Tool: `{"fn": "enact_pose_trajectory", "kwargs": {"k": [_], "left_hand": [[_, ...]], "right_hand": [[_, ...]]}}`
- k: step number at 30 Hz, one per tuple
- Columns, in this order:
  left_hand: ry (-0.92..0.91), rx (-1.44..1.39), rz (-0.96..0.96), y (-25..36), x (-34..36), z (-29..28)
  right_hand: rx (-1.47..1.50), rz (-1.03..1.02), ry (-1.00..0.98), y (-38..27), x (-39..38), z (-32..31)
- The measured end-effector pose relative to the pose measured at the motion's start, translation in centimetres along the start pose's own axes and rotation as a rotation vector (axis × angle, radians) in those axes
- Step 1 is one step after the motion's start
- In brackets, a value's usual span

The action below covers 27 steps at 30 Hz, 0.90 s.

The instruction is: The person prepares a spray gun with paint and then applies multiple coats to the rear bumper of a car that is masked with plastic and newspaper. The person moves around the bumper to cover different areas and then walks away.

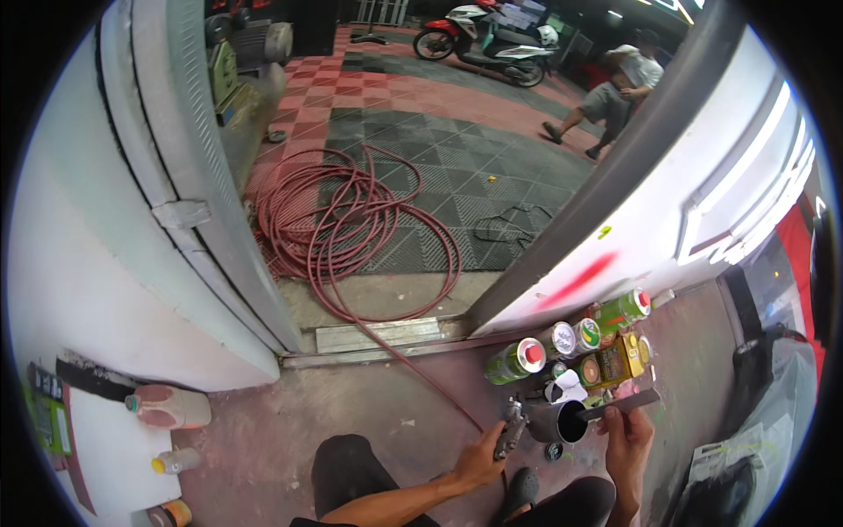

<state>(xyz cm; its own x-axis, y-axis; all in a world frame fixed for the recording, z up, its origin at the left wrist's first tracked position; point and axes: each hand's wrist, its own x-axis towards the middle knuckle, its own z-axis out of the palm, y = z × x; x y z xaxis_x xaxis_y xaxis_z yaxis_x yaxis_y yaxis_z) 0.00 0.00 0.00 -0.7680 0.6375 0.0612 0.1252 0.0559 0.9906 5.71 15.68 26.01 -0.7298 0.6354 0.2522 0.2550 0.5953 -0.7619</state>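
Note:
My left hand (481,458) grips the handle of a spray gun (511,425), whose dark open cup (562,422) stands on the floor beside it. My right hand (628,437) holds a flat dark stirring stick (619,405) resting across the cup's rim. A red air hose (413,364) runs from the gun out through the doorway. Just behind the cup stand several spray cans and paint tins (571,347), green and yellow, along the wall. My knees show at the lower edge.
A large coil of red hose (351,220) lies on the tiled floor outside. White door panels (114,220) frame the doorway on both sides. Plastic bottles (167,408) lie at left. A crouching person (615,97) and a parked scooter (492,39) are far outside.

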Motion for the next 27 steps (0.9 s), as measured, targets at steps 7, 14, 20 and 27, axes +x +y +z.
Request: {"fn": "enact_pose_trajectory", "kwargs": {"k": [7,14,20,27], "left_hand": [[-0.027,0.026,-0.018,0.8,0.9,-0.9],[0.006,0.037,0.028,2.1,1.2,-1.0],[0.032,0.038,0.047,1.4,0.9,-0.7],[0.07,0.033,0.01,1.2,1.0,-0.3]], "right_hand": [[0.088,0.034,-0.018,-0.6,0.1,0.1],[0.159,0.046,0.02,0.1,0.5,0.1],[0.054,0.02,0.042,0.0,0.6,-0.7],[0.103,0.056,-0.065,0.0,0.5,-1.0]]}}
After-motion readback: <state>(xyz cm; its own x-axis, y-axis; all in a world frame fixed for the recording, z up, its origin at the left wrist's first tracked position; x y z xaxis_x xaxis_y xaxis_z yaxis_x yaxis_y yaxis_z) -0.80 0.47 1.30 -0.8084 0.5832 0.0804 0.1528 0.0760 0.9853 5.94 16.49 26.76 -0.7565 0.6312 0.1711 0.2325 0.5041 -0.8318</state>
